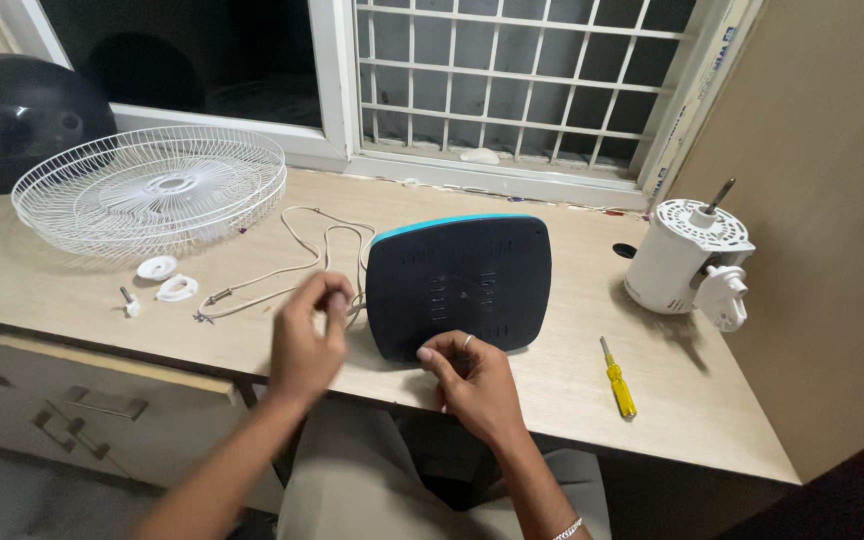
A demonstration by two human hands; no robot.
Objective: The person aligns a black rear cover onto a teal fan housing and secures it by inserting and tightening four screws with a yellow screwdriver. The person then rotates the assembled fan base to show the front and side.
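Note:
A dark blue fan base [459, 283] with a turquoise top edge stands tilted on the wooden table [82, 290]. My right hand [472, 383] grips its lower front edge, fingers curled under it. To the left of the base, my left hand [307, 337] is raised with its fingertips pinched together beside the white power cord [297, 268] that loops across the table. Whether the fingers hold the cord or a small part is hidden.
A white wire fan guard [152, 190] lies at the back left beside a black helmet [17, 115]. Small white plastic nuts [166, 278] sit in front of the guard. A white fan motor [690, 262] stands at the right, and a yellow screwdriver [616, 378] lies near the front edge. A barred window [512, 80] is behind.

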